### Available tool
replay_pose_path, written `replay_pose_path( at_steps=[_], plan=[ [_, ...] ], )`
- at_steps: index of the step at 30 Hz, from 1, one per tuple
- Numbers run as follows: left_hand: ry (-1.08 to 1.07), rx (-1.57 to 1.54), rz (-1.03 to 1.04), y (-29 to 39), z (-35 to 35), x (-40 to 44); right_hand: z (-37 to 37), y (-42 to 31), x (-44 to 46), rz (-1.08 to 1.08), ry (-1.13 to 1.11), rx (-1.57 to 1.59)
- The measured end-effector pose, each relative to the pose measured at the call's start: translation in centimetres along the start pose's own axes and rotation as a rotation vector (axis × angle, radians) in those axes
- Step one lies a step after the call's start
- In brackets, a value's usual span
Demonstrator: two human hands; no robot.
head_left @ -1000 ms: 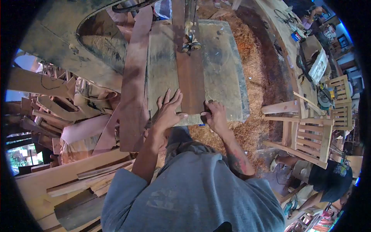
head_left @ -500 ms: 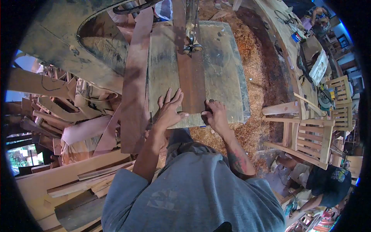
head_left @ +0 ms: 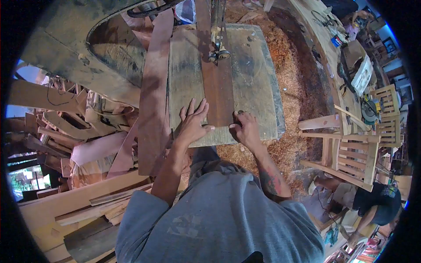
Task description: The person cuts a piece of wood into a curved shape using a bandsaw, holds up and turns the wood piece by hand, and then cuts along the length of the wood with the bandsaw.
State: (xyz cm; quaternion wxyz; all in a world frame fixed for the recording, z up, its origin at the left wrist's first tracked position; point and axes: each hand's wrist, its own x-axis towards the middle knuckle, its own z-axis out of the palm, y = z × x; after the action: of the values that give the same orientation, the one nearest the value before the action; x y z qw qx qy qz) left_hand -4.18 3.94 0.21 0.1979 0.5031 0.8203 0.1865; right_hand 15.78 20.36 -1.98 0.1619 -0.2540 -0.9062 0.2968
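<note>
A reddish-brown wooden board (head_left: 219, 94) lies lengthwise on the worn worktable (head_left: 256, 87) of a bandsaw. Its far part runs under the saw's blade guide (head_left: 218, 53). My left hand (head_left: 193, 125) rests flat on the table along the board's left edge, fingers spread, thumb at the near end. At the near right corner, my right hand (head_left: 246, 127) has its fingers curled together against the board, with the thumb by the end. How firmly it grips is hard to see.
A long plank (head_left: 153, 101) lies left of the table, beside the large machine body (head_left: 66, 44). Offcuts (head_left: 87, 127) are heaped at left. Sawdust (head_left: 289, 83) covers the floor at right, near a wooden chair frame (head_left: 351, 153). A co-worker (head_left: 372, 201) bends down at lower right.
My hands and the board hold nearly the same position; the view has shifted slightly. At lower right the co-worker's arm has moved.
</note>
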Motion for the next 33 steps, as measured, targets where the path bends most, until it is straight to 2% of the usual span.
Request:
replay_pose_path(
  at_steps=[2, 33],
  plan=[
    [-0.006, -0.005, 0.007, -0.1, -0.1, 0.2, 0.1, 0.1, 0.2, -0.039, 0.059, -0.024],
    [0.03, -0.016, 0.039, -1.2, -0.3, 2.2, 0.3, 0.8, 2.3, -0.044, 0.054, -0.017]
  ],
)
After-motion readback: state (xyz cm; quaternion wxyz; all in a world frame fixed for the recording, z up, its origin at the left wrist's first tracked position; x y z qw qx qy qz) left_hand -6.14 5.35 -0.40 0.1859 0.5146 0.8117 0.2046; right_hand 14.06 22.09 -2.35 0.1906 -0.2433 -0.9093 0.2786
